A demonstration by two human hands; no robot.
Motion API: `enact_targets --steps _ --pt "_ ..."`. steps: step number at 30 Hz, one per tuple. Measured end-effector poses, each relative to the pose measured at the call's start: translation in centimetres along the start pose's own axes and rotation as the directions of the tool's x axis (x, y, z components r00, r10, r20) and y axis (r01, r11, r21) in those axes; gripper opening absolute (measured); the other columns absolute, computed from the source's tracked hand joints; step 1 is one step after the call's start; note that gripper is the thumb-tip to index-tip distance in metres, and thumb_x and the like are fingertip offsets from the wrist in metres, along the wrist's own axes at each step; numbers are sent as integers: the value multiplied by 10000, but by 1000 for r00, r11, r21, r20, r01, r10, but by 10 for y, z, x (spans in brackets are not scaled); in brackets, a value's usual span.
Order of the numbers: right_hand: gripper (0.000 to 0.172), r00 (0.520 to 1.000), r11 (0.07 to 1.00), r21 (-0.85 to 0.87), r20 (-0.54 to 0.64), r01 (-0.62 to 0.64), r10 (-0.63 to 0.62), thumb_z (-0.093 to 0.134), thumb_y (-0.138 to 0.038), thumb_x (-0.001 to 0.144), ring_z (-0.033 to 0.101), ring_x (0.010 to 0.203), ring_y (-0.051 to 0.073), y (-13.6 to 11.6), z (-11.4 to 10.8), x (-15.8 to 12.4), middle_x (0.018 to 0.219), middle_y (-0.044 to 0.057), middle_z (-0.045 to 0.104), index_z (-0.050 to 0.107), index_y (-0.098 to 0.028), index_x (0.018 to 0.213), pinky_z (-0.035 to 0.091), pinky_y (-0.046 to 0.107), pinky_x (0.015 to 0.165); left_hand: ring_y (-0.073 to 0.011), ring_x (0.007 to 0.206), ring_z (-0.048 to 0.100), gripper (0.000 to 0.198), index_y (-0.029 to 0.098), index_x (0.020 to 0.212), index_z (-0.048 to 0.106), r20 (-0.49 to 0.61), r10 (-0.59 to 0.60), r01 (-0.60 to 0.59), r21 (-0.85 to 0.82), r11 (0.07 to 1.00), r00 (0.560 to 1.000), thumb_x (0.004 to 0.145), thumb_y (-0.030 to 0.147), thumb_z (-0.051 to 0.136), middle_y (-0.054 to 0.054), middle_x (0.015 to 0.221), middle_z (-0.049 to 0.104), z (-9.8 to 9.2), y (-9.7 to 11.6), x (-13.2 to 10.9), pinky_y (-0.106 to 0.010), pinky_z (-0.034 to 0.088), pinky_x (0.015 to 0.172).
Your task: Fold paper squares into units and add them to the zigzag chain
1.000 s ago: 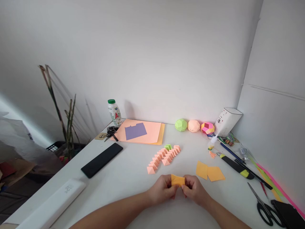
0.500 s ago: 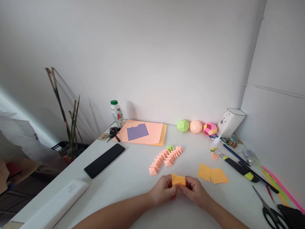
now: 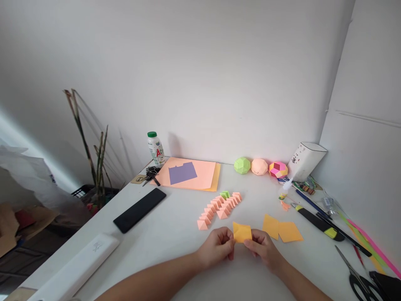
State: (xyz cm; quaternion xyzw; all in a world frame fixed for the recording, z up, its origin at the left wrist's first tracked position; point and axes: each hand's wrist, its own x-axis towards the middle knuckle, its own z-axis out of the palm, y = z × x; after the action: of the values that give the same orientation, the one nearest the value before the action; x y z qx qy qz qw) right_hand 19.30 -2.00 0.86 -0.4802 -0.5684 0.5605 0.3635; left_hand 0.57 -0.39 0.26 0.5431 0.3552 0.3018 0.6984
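Observation:
A small orange paper square (image 3: 242, 232) is held up between my two hands, its upper part showing. My left hand (image 3: 217, 248) pinches its left edge, with the fingers curled behind. My right hand (image 3: 262, 247) grips the lower right corner between thumb and fingers. Two more orange squares (image 3: 290, 232) lie flat on the table just beyond my right hand. Past my left hand stand two rows of folded peach paper pieces (image 3: 223, 212), with green folded pieces (image 3: 224, 195) at the far end.
Faceted paper balls (image 3: 259, 167) line the wall beside a white paper holder (image 3: 307, 161). To the right lie a glue bottle (image 3: 285, 190), a utility knife (image 3: 319, 222) and scissors (image 3: 355, 271). Leftward are peach sheets (image 3: 206, 173), a black phone-like slab (image 3: 140, 210) and a long white case (image 3: 75, 267).
The orange square now shows flatter and more fully between my hands, which have shifted slightly right and apart. The camera view has moved a little.

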Motion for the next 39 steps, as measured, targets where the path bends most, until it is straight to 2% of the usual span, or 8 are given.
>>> enact_targets --steps 4,8,14,23,30,34,36,39 --pt "349 1000 1000 8 -28 -7 8 602 -407 736 288 477 90 5 -1 1 511 -56 315 416 -181 546 222 229 455 -91 463 502 315 194 716 382 -28 37 -39 -106 994 999 760 427 589 23 541 582 0 1 0 -205 347 454" --pt "312 1000 999 -31 -4 -26 25 584 -428 752 276 476 90 5 1 0 519 -51 341 496 -171 601 208 229 449 -107 544 568 433 205 751 343 -19 104 -106 -195 975 994 687 472 678 0 686 614 1 -2 2 -197 357 452" --pt "349 999 994 -109 40 -1 5 560 -439 771 252 474 84 3 5 -2 518 -54 315 462 -169 572 183 232 453 -92 453 532 458 212 720 316 -27 111 -114 -217 969 993 685 492 677 37 552 594 -1 -6 5 -198 348 444" --pt "329 1000 991 -129 -16 20 -23 498 -377 814 343 492 109 3 3 -4 500 -40 395 422 -183 559 286 239 490 -95 483 518 373 163 774 491 0 114 -111 -203 973 994 731 510 621 16 574 586 -5 -3 2 -232 383 487" --pt "85 984 988 35 -99 149 -145 519 -244 790 395 555 109 8 5 -9 725 -23 463 452 -225 837 345 226 509 -106 504 526 432 149 975 561 17 73 -70 -146 987 997 729 499 620 15 586 590 -6 -5 1 -248 385 511" --pt "358 971 971 -28 -7 238 -239 480 -162 782 524 763 164 13 6 -8 996 50 518 468 -264 1125 433 276 630 -105 521 520 430 144 1024 570 37 77 -73 -107 992 996 757 480 598 12 601 585 -6 -6 1 -248 388 521" --pt "348 950 948 -64 0 310 -311 473 -171 798 529 857 186 15 5 -5 1107 68 474 502 -278 1128 449 291 673 -104 525 517 414 143 1017 581 49 82 -77 -89 993 995 769 474 586 12 604 580 -6 -5 1 -246 387 524" --pt "208 938 933 -113 -10 343 -346 499 -239 823 531 800 174 18 3 -2 1129 76 449 582 -265 1011 454 281 630 -100 518 505 385 143 977 596 72 95 -90 -70 993 993 784 476 568 13 591 569 -6 -4 0 -237 377 518"
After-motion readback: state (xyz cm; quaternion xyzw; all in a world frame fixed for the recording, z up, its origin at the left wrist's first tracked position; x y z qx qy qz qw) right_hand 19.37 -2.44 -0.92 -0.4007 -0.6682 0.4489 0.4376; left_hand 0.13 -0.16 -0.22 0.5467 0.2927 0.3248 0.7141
